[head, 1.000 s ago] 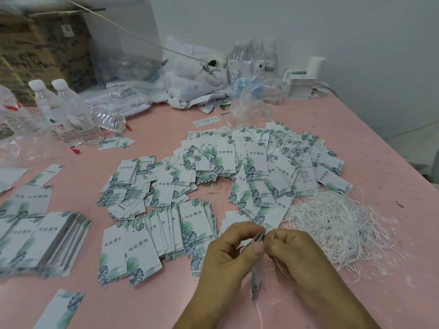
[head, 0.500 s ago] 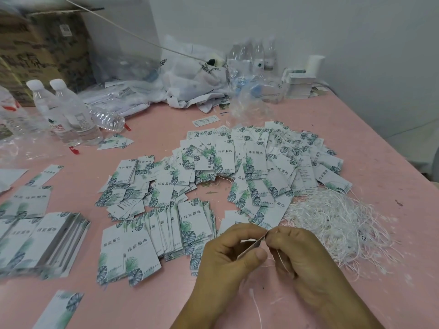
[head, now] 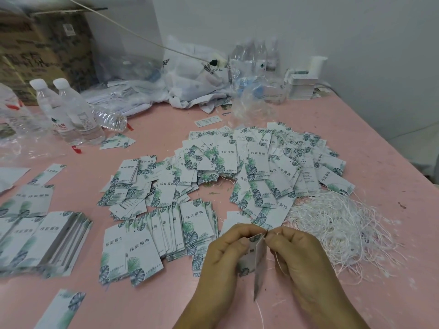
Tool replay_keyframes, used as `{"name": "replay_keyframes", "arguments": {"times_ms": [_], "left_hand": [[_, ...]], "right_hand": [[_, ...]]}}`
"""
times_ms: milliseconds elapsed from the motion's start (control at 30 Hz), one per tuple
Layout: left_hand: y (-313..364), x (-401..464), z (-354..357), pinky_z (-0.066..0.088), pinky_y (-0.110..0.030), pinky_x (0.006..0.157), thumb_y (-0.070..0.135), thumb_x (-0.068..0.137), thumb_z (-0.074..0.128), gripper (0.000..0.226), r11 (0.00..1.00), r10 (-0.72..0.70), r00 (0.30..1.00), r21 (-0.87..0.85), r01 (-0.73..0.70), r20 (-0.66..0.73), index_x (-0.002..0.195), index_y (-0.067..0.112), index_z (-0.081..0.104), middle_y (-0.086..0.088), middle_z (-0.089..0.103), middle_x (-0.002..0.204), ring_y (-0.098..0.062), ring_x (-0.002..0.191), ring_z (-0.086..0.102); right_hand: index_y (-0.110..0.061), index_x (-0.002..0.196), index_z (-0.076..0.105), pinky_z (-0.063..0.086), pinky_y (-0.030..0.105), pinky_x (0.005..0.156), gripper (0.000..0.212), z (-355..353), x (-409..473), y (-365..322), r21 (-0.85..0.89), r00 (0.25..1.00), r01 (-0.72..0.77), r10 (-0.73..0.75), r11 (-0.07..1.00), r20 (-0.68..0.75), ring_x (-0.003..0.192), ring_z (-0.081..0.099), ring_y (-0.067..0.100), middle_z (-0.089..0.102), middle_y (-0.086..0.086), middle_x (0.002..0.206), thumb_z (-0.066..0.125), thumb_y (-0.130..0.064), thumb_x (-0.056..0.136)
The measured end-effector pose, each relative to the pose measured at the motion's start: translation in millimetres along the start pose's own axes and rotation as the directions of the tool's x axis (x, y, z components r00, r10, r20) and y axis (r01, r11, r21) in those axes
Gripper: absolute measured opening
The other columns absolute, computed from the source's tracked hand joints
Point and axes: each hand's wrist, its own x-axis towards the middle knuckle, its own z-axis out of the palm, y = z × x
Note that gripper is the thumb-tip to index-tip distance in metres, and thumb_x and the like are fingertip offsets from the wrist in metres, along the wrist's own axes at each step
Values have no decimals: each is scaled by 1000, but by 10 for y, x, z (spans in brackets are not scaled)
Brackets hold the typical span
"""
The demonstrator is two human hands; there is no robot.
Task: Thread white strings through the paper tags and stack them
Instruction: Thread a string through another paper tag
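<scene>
One paper tag [head: 257, 257] hangs edge-on between our hands just above the near edge of the pink tabletop [head: 392, 162], its top corner pinched by the thumb and forefinger of our left hand [head: 223, 260]. Our right hand [head: 299, 255] meets it at that same corner, fingertips pressed together on a white string [head: 278, 262] that loops down under the palm; a loose end trails below the tag. Just right of our hands lies a tangled heap of white strings [head: 337, 231]. Beyond our hands spreads a wide scatter of leaf-printed tags [head: 251, 167], and to the left a fanned row of tags [head: 166, 231] overlaps itself. Farther left sits a thick stack [head: 47, 245]. Two water bottles [head: 69, 110] stand at the far left, near a cardboard box [head: 47, 43].
</scene>
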Motion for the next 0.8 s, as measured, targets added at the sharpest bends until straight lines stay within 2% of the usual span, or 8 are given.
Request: {"name": "replay_keyframes", "arguments": {"times_ms": [100,200,267,333,467,600,733,800], "left_hand": [[-4,-14,1,53,-23,74,41,81,60,28,998,1,1000,62,1,-28,100,26,76,-2,77,95,-15,87,71],[20,-30,14,50,-17,61,43,78,68,23,994,35,998,101,-30,-53,94,29,76,3,75,84,-6,72,67],[20,-25,10,50,-19,64,41,74,73,22,992,58,995,114,-48,-82,91,28,77,1,75,85,-8,73,68],[11,-13,-4,53,-25,68,40,72,75,23,994,56,993,101,-45,-106,91,26,77,-2,76,89,-13,78,69],[-22,-8,-20,54,-36,74,39,74,74,27,996,25,992,92,-14,-126,96,23,76,-2,75,95,-19,84,69],[-12,-21,-14,54,-27,66,29,72,72,25,989,33,991,145,-14,-132,97,26,75,3,75,98,-15,79,70],[10,-19,-17,57,-34,72,30,70,78,23,985,53,989,169,-29,-138,93,26,76,3,75,94,-16,83,71],[17,-17,-18,56,-31,72,31,70,79,20,980,83,988,192,-56,-134,89,27,77,3,75,91,-13,83,71]], "right_hand": [[-18,59,68,27,14,37,12,17,-20,-23,-55,999,48,-48,997,1,35,32,4,42,-9,39,64,-29,62],[-21,62,69,31,11,40,11,24,-26,-23,-151,994,105,-106,983,1,37,38,0,49,-10,40,63,-28,67],[-21,64,69,31,11,41,10,23,-25,-18,-179,992,121,-123,976,-2,38,39,1,50,-8,42,69,-22,73],[-21,64,69,30,10,40,19,21,-25,-15,-191,992,125,-127,974,2,37,38,0,49,-8,42,69,-10,80],[-24,66,69,32,13,38,22,25,-36,-34,-205,992,123,-125,971,3,36,40,3,51,-6,43,67,-8,81],[-26,67,69,31,15,37,22,22,-26,-27,-211,990,136,-141,968,-10,36,36,5,47,-7,42,67,-9,81],[-24,67,69,29,15,37,21,14,-16,-2,-190,991,130,-133,973,-2,36,34,6,48,-7,41,66,-8,81],[-23,69,70,29,16,37,17,-2,-3,25,-167,991,133,-134,977,9,37,34,7,48,-7,42,70,-11,80]]}}
